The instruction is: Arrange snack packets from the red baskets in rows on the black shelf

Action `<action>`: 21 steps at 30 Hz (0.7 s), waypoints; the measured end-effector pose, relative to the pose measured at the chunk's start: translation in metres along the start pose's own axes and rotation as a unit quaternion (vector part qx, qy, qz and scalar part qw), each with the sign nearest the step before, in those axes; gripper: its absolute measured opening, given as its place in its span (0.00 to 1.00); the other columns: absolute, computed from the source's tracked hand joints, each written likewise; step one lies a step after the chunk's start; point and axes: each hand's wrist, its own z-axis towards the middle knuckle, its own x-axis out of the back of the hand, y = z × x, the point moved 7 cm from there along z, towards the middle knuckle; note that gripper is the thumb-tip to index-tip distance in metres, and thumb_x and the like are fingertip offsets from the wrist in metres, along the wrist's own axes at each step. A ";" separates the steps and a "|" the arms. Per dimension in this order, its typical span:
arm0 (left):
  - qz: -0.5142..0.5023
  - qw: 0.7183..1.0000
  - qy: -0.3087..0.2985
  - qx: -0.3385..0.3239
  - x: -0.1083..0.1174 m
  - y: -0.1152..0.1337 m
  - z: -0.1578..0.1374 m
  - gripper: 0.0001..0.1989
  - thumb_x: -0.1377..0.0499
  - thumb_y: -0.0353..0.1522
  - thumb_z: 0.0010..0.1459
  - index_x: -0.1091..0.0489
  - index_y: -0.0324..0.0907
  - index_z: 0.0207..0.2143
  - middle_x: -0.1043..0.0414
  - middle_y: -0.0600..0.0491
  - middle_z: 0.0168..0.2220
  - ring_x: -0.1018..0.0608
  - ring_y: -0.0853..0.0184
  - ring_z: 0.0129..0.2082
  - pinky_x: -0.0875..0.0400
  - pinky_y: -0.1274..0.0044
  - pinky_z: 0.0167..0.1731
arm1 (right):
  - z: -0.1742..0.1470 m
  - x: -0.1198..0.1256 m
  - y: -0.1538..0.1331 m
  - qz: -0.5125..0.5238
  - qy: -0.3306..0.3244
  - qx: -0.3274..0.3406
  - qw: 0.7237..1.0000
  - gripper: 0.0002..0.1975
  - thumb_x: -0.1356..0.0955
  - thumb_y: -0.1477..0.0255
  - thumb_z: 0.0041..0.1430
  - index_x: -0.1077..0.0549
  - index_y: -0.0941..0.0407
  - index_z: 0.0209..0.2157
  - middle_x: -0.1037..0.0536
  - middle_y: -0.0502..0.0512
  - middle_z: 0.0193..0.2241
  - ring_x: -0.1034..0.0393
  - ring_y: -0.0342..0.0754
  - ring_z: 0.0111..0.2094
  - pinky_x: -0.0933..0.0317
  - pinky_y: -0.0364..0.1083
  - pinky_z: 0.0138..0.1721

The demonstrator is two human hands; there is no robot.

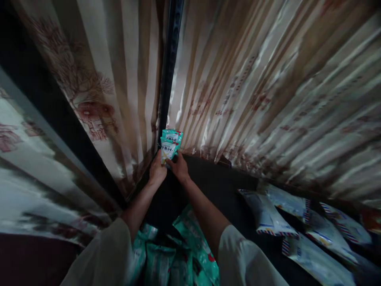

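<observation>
Glossy cream and tan packs (pixel 268 79) fill most of what you see, hung in tight overlapping rows, their long edges fanning out from the centre, red print smeared by blur. A second bank of the same packs (pixel 98 79) covers your left side. Between the 2 banks runs a dark upright post (pixel 171 59), straight and narrow, and it ends right where your hands meet. Open room is scarce up there: packs press in on both sides of the post.

Below them lies a dark shelf (pixel 226 186), flat and matte, with bare surface just right of your hands. Farther right, white pouches (pixel 268 214) with striped red and blue borders lie flat on it in a loose row, well apart from your hands. Near your sleeves sits a heap of teal pouches (pixel 178 254), crinkled and shiny.

Both forearms reach forward, close together. Your left hand (pixel 156 170) is closed on the lower edge of 2 small teal packets (pixel 170 145), held upright against the foot of the post. Your right hand (pixel 179 167) grips the same packets from the right, fingers curled at their base.
</observation>
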 end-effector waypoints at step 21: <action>0.054 0.998 0.019 -0.022 -0.002 -0.004 -0.025 0.34 0.50 0.20 0.53 0.49 0.34 0.63 0.51 0.43 0.66 0.46 0.61 0.66 0.47 0.71 0.63 | -0.030 0.026 -0.020 -0.016 0.037 0.053 0.998 0.26 0.34 0.71 0.56 0.37 0.59 0.56 0.29 0.63 0.52 0.32 0.53 0.51 0.37 0.51 0.52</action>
